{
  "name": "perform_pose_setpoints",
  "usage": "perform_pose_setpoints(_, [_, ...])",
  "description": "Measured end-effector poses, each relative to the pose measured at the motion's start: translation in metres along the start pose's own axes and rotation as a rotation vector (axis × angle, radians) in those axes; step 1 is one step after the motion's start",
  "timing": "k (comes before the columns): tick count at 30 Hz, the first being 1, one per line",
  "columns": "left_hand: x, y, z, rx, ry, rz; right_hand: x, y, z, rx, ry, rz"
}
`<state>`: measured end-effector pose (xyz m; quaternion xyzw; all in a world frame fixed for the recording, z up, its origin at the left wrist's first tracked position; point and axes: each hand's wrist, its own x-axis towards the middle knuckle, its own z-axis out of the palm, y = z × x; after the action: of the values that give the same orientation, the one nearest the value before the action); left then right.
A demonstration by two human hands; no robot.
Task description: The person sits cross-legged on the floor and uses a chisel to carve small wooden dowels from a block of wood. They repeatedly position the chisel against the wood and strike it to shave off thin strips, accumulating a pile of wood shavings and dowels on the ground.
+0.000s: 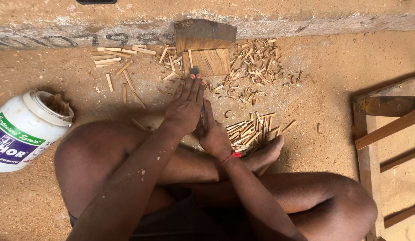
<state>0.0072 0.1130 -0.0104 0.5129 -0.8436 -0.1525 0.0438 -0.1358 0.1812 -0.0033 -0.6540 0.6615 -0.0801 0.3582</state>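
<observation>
From the head view, the left hand [186, 105] lies flat-fingered on a chisel [195, 71] against the wooden block [210, 61] while the right hand [213, 134] clenches a mostly hidden small stick, best kept steady, fingertips behind the blade, near the stick pile [248, 131].

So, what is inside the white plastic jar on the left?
The white jar lies tilted with its mouth open. A few short wooden sticks show at the opening. How many sit deeper inside cannot be seen, because the wall covers them.
</observation>
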Motion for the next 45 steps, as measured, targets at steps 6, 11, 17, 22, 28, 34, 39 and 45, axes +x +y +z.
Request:
perform_pose_setpoints(6, [0.026, -0.013, -0.044, 0.075, -0.162, -0.078, 0.050, -0.009, 0.008, 0.007, 0.149, -0.152])
perform_pose_setpoints(11, [0.028, -0.015, -0.059, -0.056, 0.100, -0.049, 0.044, -0.017, -0.002, 0.169, 0.048, -0.056])
perform_pose_setpoints(17, [0.035, -0.041, -0.052, -0.401, 0.493, -0.382, 0.013, -0.024, -0.066, 0.645, 0.126, 0.048])
perform_pose_setpoints(22, [0.055, -0.050, -0.030, -0.272, 0.431, -0.148, -0.033, -0.023, -0.124, 0.710, 0.218, 0.039])
perform_pose_setpoints(28, [0.056, -0.048, -0.024, -0.124, 0.491, -0.078, -0.095, -0.012, -0.167, 0.670, 0.204, 0.015])
perform_pose_setpoints(34, [0.032, -0.002, -0.045, -0.648, 0.233, -0.146, -0.116, 0.000, -0.176, 0.749, 0.319, 0.048])
perform_pose_setpoints(39, [0.010, 0.055, -0.054, -0.833, 0.110, 0.052, -0.121, 0.015, -0.185, 0.810, 0.429, -0.073])
perform_pose_setpoints(45, [-0.013, 0.046, -0.092, -0.780, 0.169, -0.035, -0.131, 0.030, -0.201, 0.786, 0.496, -0.094])
